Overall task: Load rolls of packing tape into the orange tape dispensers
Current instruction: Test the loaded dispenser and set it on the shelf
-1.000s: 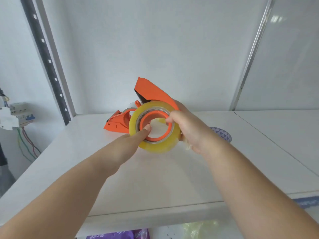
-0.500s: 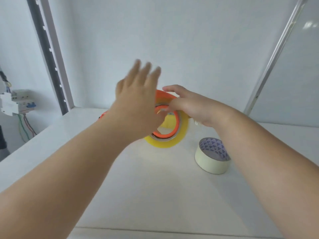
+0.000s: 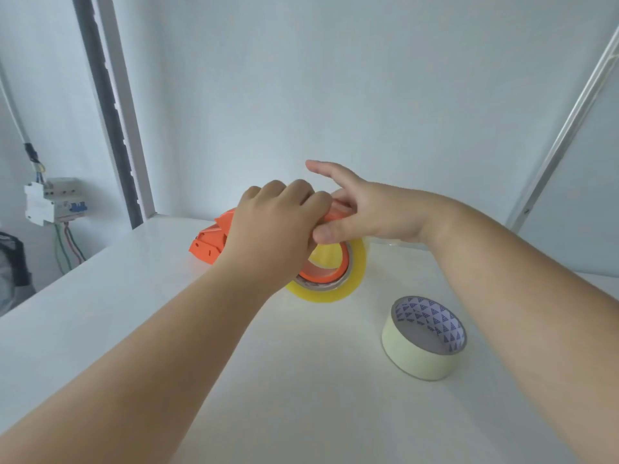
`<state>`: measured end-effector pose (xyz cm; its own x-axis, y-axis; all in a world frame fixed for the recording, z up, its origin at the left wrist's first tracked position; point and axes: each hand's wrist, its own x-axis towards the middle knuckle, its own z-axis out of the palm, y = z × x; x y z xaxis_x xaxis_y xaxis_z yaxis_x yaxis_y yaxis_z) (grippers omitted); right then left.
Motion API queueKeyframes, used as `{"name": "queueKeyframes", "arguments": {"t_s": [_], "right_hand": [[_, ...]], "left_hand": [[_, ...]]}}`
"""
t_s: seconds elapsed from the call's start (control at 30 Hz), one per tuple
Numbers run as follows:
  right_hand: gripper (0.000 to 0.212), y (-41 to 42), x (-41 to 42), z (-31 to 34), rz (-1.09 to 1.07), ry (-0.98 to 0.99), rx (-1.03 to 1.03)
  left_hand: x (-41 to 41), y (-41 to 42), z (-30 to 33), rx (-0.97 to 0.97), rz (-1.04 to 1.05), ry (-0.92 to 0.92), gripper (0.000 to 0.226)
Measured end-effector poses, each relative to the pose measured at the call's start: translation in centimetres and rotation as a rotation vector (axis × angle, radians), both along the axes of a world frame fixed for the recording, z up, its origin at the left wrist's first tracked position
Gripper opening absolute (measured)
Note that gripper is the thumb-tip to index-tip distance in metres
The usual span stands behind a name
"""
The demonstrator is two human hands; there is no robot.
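An orange tape dispenser [image 3: 210, 242] rests on the white table [image 3: 100, 316], its body mostly hidden behind my hands. A yellowish clear tape roll [image 3: 338, 283] sits on the dispenser's orange hub. My left hand [image 3: 271, 236] lies over the top of the dispenser with its fingers curled down round it. My right hand [image 3: 361, 212] holds the dispenser's top from the right, thumb under and index finger pointing out. A second, pale yellow roll [image 3: 423, 338] with a patterned core lies flat to the front right, apart from both hands.
A white wall stands close behind the table. A dark slotted upright [image 3: 107, 115] rises at the back left, a metal strip [image 3: 562, 128] at the right. A breaker box with wires [image 3: 53, 200] hangs off the left edge.
My left hand, raised with fingers spread half a second ago, has come down and curled over the dispenser's top. The view has tilted so the pale roll shows fully.
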<state>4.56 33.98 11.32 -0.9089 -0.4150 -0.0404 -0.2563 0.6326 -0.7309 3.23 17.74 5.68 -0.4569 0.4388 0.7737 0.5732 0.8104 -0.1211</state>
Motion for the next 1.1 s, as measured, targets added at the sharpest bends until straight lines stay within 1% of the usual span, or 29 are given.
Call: {"name": "queueKeyframes", "arguments": {"t_s": [0.07,0.1,0.13,0.17,0.2,0.23,0.27,0.3,0.33,0.4,0.43,0.47,0.63,0.77,0.97,1.1], "right_hand": [[0.104,0.8,-0.4,0.6,0.040,-0.036,-0.113],[0.103,1.3,-0.6,1.0,0.040,-0.056,-0.217],[0.097,1.8,-0.9,1.3,0.015,-0.064,-0.323],[0.084,2.4,-1.5,1.3,-0.026,-0.061,-0.413],[0.070,2.7,-2.1,1.1,-0.080,-0.046,-0.467],[0.057,3.0,-2.9,0.6,-0.143,-0.022,-0.474],[0.045,3.1,-3.6,-0.3,-0.206,-0.008,-0.428],[0.035,3.2,-4.3,-1.3,-0.259,-0.009,-0.331],[0.031,3.1,-4.8,-2.4,-0.277,-0.007,-0.170],[0.034,3.2,-5.6,-4.4,-0.221,0.008,0.226],[0.036,3.2,-6.0,-5.3,-0.202,0.021,0.379],[0.038,3.3,-6.2,-5.9,-0.211,0.030,0.469],[0.032,3.2,-7.0,-6.6,-0.255,0.070,0.538],[0.029,3.1,-6.8,-5.9,-0.221,0.055,0.532],[0.027,1.6,-4.8,-3.9,-0.019,-0.113,0.562],[0.027,0.3,-3.4,-3.0,0.199,-0.312,0.522]], "left_hand": [[0.1,-0.3,0.0,0.038,-0.016,-0.003,0.018],[0.1,-0.5,0.1,0.056,-0.019,-0.005,0.021],[0.1,-0.7,0.3,0.081,-0.018,-0.007,0.024],[0.2,-1.0,0.5,0.109,-0.015,-0.011,0.027],[0.2,-1.2,0.8,0.137,-0.013,-0.014,0.029],[0.2,-1.4,1.0,0.161,-0.007,-0.017,0.032],[0.3,-1.7,1.2,0.183,-0.001,-0.023,0.034],[0.3,-1.9,1.4,0.203,0.005,-0.025,0.034],[0.3,-2.1,1.6,0.223,0.012,-0.027,0.034],[0.3,-2.6,2.0,0.261,0.026,-0.033,0.033],[0.2,-2.8,2.3,0.282,0.034,-0.029,0.033],[0.1,-3.0,2.6,0.304,0.038,-0.024,0.033],[-0.5,-3.7,3.6,0.409,0.053,0.018,0.032],[-1.2,-4.5,4.3,0.453,0.078,0.045,0.033],[-2.4,-5.4,5.3,0.507,0.130,0.057,0.034],[-3.1,-5.7,5.6,0.500,0.165,0.043,0.034]]}}
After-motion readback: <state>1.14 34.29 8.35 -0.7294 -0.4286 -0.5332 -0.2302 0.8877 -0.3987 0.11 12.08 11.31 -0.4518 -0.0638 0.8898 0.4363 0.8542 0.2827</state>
